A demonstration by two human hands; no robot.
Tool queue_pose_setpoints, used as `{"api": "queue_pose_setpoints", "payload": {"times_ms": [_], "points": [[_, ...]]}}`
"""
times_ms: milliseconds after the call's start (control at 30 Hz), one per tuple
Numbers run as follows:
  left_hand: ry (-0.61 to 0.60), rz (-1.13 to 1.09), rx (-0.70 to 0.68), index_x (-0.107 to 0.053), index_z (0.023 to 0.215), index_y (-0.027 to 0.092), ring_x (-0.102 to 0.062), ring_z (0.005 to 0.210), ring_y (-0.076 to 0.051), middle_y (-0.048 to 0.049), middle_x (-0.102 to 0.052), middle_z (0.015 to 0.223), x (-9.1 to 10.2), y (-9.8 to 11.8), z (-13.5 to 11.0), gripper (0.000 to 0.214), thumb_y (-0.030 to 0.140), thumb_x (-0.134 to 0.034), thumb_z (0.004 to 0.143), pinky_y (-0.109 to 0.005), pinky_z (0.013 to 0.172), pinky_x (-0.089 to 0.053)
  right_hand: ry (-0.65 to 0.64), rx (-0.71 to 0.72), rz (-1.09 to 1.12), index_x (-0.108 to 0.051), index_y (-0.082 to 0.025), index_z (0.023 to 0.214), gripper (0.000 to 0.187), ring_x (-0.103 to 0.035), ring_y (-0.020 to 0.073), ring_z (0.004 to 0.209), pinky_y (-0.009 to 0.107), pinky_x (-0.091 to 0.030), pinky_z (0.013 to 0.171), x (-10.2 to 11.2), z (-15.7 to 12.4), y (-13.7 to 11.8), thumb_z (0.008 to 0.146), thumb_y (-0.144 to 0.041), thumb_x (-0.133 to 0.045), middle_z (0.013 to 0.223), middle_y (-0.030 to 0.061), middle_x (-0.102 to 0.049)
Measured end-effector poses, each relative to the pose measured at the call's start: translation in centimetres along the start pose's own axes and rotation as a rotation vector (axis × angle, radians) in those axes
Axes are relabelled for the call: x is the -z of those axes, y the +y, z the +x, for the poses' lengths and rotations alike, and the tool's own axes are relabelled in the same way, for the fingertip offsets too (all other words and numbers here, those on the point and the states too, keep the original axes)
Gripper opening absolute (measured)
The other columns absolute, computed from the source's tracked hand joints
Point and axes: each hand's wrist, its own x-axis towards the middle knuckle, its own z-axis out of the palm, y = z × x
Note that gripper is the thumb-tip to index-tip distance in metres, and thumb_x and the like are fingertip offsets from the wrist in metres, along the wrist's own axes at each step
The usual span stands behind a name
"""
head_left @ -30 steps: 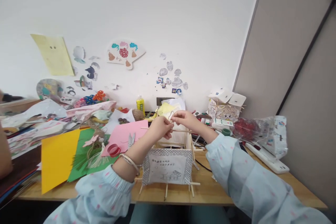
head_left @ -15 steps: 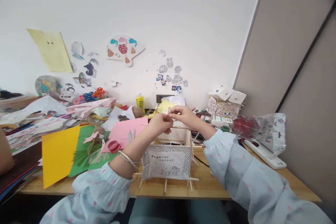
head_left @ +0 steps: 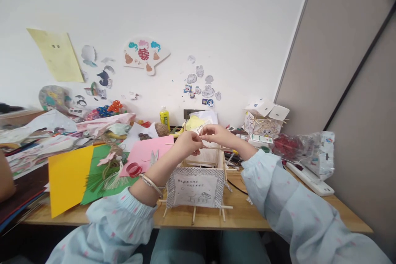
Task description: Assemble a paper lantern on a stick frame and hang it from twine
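Observation:
A small paper lantern (head_left: 195, 189) with a thin wooden stick frame stands on the table in front of me. Black writing and a drawing mark its white front panel, inside a cross-hatched border. Over its top, my left hand (head_left: 189, 142) and my right hand (head_left: 216, 134) meet with fingertips pinched together. What lies between the fingertips is too small to make out; a thin pale loop shows just above them. A thin wooden stick (head_left: 218, 148) runs sideways under both hands; whether the left fingers grip it is hidden.
Scissors (head_left: 154, 157) and a red tape roll (head_left: 134, 169) lie on pink paper (head_left: 147, 151) at left, near green and yellow sheets (head_left: 70, 179). A yellow bottle (head_left: 164, 117) stands behind. At right are a power strip (head_left: 311, 179) and plastic bags (head_left: 318, 152). Another person's arm (head_left: 6, 177) shows far left.
Both hands stay pinched together above the lantern, with only slight finger movement. The view has shifted a little, so everything sits slightly higher and further left.

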Motion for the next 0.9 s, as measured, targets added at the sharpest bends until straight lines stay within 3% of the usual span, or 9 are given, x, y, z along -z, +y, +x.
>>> {"api": "queue_pose_setpoints", "payload": {"times_ms": [233, 500, 900], "points": [[0.052, 0.187, -0.086, -0.06, 0.078, 0.013, -0.059, 0.058, -0.009, 0.0051, -0.06, 0.064, 0.5, 0.1, -0.2, 0.014, 0.025, -0.061, 0.086, -0.026, 0.06, -0.052, -0.13, -0.075, 0.055, -0.064, -0.016, 0.082, 0.02, -0.06, 0.0149, 0.08, 0.03, -0.046, 0.079, -0.2, -0.1, 0.6, 0.069, -0.031, -0.069, 0.083, 0.0013, -0.066], [0.222, 0.51, -0.201, -0.061, 0.078, 0.014, -0.061, 0.08, -0.015, 0.0, -0.063, 0.08, 0.4, 0.0, -0.2, 0.016, 0.028, -0.06, 0.086, -0.035, 0.077, -0.05, -0.08, -0.147, 0.069, -0.067, -0.015, 0.083, 0.021, -0.062, 0.0147, 0.076, 0.029, -0.047, 0.075, -0.7, 0.5, 1.4, 0.068, -0.029, -0.07, 0.081, 0.0024, -0.069], [0.243, 0.659, -0.34, -0.059, 0.076, 0.015, -0.058, 0.076, -0.014, 0.0007, -0.061, 0.078, 0.2, -0.6, 0.4, 0.019, 0.03, -0.057, 0.088, -0.033, 0.073, -0.049, -0.149, -0.181, 0.11, -0.072, -0.014, 0.083, 0.021, -0.057, 0.0114, 0.068, 0.025, -0.044, 0.066, -0.9, 0.9, 1.5, 0.071, -0.03, -0.065, 0.076, 0.0018, -0.068]]}}
